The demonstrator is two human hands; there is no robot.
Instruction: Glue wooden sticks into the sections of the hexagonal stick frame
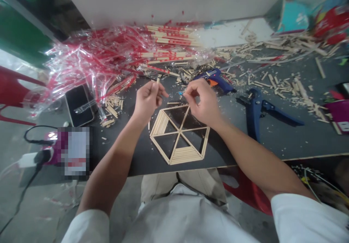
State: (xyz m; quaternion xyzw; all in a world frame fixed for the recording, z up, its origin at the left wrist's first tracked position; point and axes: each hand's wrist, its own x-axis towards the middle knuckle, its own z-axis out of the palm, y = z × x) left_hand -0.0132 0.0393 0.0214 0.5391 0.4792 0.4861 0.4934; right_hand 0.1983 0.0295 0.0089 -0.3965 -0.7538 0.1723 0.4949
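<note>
My left hand [149, 97] is closed, with a short piece of wooden stick [158, 80] pinched upright between thumb and fingertips. Over the far right corner of a hexagonal stick frame [180, 130], my right hand [202, 100] has thumb and forefinger pressed together; whatever they grip is too small to make out. The frame lies flat on the dark table, its spokes meeting in the middle. Rows of sticks fill part of its left section and part of its front section. Just beyond the right hand lies a blue glue gun [215, 79] with an orange trigger.
Blue cutters [255, 114] lie open on the right. Red-and-clear wrappers [89, 59] and wrapped sticks [174, 36] heap up at the back left. Stick offcuts [297, 90] litter the right side. A phone [79, 105] and a plugged-in power strip [56, 146] are at left.
</note>
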